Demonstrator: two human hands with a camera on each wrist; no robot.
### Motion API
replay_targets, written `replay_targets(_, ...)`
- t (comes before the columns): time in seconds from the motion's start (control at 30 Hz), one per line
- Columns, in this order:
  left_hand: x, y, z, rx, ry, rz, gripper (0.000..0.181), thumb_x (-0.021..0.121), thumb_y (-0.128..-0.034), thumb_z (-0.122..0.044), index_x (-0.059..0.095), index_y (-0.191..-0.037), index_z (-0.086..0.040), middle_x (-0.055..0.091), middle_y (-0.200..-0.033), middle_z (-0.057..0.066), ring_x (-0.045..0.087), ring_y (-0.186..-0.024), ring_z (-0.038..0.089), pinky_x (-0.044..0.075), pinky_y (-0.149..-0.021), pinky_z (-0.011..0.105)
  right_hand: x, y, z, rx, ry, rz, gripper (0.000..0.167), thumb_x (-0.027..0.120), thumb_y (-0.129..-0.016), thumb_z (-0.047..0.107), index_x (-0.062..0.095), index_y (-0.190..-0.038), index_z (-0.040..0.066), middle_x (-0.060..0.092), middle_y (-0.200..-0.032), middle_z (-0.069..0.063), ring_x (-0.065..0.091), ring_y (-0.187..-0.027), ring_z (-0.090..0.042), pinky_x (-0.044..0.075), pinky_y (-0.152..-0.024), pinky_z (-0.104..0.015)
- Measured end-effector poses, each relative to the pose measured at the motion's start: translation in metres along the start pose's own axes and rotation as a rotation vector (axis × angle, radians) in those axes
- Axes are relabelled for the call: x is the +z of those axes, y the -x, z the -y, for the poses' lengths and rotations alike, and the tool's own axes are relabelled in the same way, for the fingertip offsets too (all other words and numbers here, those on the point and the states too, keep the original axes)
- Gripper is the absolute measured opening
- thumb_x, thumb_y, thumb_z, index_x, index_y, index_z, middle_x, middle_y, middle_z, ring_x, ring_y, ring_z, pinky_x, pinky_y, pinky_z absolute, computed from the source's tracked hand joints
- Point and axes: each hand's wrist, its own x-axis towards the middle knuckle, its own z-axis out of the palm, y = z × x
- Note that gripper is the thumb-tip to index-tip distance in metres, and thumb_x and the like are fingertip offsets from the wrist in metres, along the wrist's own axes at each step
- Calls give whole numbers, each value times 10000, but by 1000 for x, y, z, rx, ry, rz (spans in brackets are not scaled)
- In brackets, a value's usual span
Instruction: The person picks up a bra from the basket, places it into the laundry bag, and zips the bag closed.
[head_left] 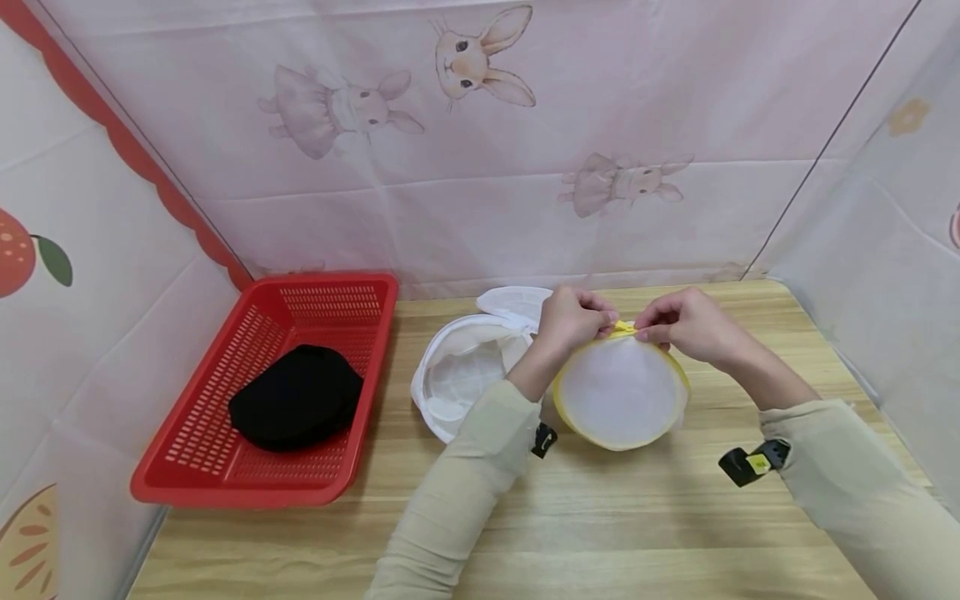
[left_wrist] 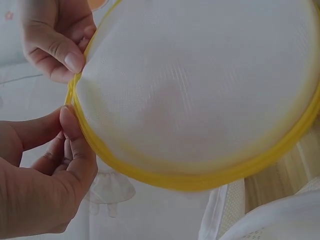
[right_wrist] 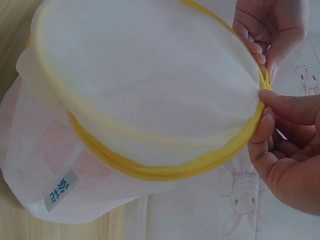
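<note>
A round white mesh laundry bag [head_left: 622, 392] with a yellow zippered rim hangs upright over the table, its flat end facing me. My left hand [head_left: 572, 321] pinches a yellow zipper pull [left_wrist: 69, 95] at the top of the rim between thumb and index finger. Close beside it, my right hand [head_left: 690, 325] pinches the yellow edge [right_wrist: 252, 127] of the same bag. The right wrist view shows the bag's mesh body with a small printed label [right_wrist: 62, 191]. To the left stands a second white mesh bag [head_left: 431, 375], its round lid flipped open toward the back.
A red perforated plastic basket [head_left: 347, 467] sits at the table's left side, with a folded black cloth-like item [head_left: 296, 398] inside. Behind the wooden table [head_left: 600, 533] hangs a pink curtain [head_left: 480, 225] printed with rabbits. White printed sheets close off both sides.
</note>
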Motion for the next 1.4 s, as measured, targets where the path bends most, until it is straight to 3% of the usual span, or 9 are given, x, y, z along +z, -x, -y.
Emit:
replay_targets(0.3, -10, -7, 13, -14, 189, -48, 35, 678, -763, 56, 669, -729, 60, 621, -620, 81, 566, -512, 100, 529, -559, 235, -9, 4, -9, 28, 1, -48, 132, 624, -834, 1, 628, -917, -102, 607, -781, -109, 545, -620, -148, 494, -553, -258)
replay_targets(0.47, -19, -12, 20, -23, 267, -29, 20, 643, -776, 83, 660, -784, 88, 625, -666, 102, 573, -533, 110, 538, -598, 260, -15, 5, -18, 45, -61, -78, 167, 611, -842, -3, 602, -944, -135, 606, -787, -103, 546, -627, -129, 499, -566, -261)
replay_targets(0.8, -32, -15, 29, -18, 278, -46, 55, 641, -784, 74, 666, -823, 105, 646, -712, 125, 552, -500, 70, 520, -552, 206, -26, 11, -32, 74, -135, -138, 202, 587, -860, -5, 571, -962, -180, 601, -736, 16, 549, -609, -107, 499, -589, -245)
replay_targets(1.07, -30, -16, 26, -37, 293, -24, 81, 638, -793, 78, 638, -859, 124, 644, -750, 137, 554, -512, 78, 521, -563, 205, -31, 15, -36, 78, -127, -132, 211, 611, -856, 39, 592, -942, -152, 606, -701, 30, 555, -603, -119, 497, -594, -255)
replay_targets(1.4, -27, -14, 17, -20, 305, -32, 73, 648, -783, 84, 647, -849, 117, 654, -771, 159, 564, -525, 87, 527, -588, 214, -35, 18, -42, 110, -105, -31, 259, 634, -857, 107, 605, -981, -118, 602, -703, -11, 539, -624, -157, 479, -602, -276)
